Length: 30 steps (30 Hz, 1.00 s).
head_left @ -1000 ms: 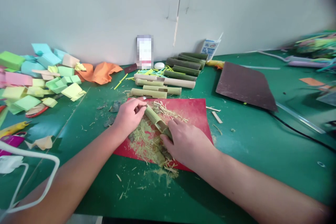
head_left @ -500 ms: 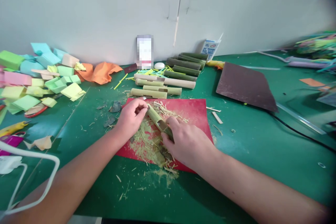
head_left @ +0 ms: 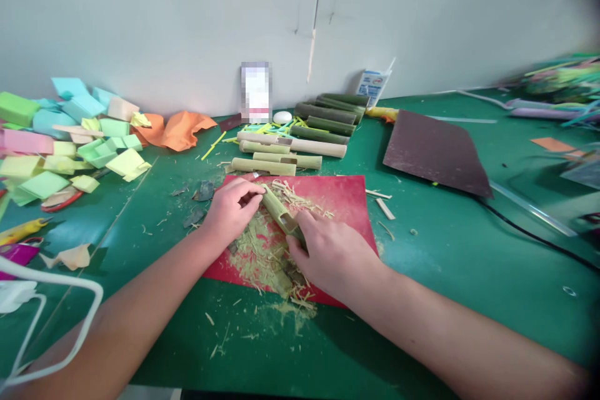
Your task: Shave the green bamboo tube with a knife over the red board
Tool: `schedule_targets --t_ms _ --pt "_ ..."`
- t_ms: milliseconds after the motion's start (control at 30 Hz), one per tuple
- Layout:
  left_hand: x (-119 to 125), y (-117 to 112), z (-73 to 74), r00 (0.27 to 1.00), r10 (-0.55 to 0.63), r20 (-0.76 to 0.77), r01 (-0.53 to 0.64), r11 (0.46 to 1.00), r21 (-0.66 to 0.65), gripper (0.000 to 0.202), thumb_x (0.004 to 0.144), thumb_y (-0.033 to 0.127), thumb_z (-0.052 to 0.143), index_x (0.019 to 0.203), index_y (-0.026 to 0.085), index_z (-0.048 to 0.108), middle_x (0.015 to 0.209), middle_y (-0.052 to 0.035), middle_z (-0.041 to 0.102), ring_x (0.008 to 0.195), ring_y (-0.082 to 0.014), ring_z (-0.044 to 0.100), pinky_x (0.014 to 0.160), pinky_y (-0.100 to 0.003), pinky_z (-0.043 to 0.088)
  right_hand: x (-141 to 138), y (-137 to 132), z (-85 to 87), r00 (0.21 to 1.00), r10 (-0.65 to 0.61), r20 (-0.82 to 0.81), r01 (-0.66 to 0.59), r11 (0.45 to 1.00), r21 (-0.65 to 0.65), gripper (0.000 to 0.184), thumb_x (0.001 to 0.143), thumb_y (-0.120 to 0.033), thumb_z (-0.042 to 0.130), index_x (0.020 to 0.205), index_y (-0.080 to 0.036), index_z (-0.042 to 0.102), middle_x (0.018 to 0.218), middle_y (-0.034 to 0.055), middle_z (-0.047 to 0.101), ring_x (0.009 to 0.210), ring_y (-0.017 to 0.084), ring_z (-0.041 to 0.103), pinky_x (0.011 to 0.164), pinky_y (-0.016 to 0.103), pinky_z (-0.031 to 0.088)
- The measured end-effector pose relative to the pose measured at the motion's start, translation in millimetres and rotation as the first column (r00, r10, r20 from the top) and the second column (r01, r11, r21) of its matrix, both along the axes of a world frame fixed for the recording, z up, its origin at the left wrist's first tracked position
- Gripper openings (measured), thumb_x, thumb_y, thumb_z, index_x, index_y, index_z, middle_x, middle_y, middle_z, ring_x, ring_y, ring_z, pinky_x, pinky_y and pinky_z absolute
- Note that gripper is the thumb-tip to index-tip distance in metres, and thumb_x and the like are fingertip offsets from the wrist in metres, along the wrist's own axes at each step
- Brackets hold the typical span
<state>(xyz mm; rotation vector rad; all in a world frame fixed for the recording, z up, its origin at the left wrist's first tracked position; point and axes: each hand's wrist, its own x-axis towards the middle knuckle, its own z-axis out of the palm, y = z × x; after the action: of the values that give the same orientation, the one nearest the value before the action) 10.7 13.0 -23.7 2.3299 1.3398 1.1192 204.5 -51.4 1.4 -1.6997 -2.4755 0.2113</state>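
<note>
A short green bamboo piece [head_left: 280, 213] lies slanted on a red mat [head_left: 344, 197], over a heap of pale green shavings [head_left: 262, 253]. My right hand [head_left: 328, 253] is closed round its near end and presses it down. My left hand [head_left: 229, 209] is closed at its far end, pinching a small tool whose metal tip shows by the thumb; I cannot make out what it is.
Several bamboo sticks [head_left: 290, 147] lie in rows behind the mat. Coloured paper boxes [head_left: 70, 137] and orange paper [head_left: 180, 128] lie at the left. A dark sandpaper sheet [head_left: 434, 153], a black cable [head_left: 539, 237] and a white cord [head_left: 51, 300] lie on the green table.
Both hands stay on the bamboo piece. My left hand has shifted slightly along its far end; the piece and shavings have barely moved.
</note>
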Motion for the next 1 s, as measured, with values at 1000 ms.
schedule_targets --t_ms 1000 --pt "2.7 -1.5 3.8 0.974 -0.21 -0.081 0.212 0.977 0.015 0.011 0.085 0.018 0.055 0.084 0.016 0.065 0.083 -0.005 0.066 0.077 -0.0144 0.062 0.072 -0.029 0.051 -2.5 -0.4 -0.6 1.0 0.008 0.024 -0.008 1.0 -0.019 0.017 0.084 -0.028 0.044 0.093 -0.016 0.052 0.083 0.0069 0.063 0.071 0.021 0.061 0.054 0.03 0.038"
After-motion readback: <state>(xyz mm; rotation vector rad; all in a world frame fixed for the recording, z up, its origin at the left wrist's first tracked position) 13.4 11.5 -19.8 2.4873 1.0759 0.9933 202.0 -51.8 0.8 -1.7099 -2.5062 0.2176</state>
